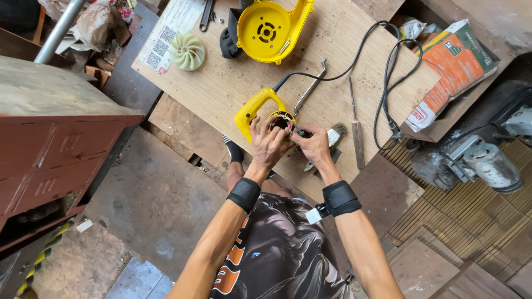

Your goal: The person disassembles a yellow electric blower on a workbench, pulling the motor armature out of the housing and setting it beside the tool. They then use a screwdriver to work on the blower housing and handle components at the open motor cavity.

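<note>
Blower body [256, 107]: yellow, laid at the near edge of the wooden board [233, 83], open side up
Left hand [268, 145]: fingers curled over the round opening, steadying it
Right hand [315, 145]: fingertips pinched at a small dark part by the opening; what is gripped cannot be told
Care: body best kept pressed flat, cord [354, 55] kept slack
Nearby: yellow cover [269, 27], pale fan wheel [187, 51]

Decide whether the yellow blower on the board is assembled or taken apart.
Taken apart. The hands work on the motor half, while the yellow cover and pale fan lie separately on the board.
</note>
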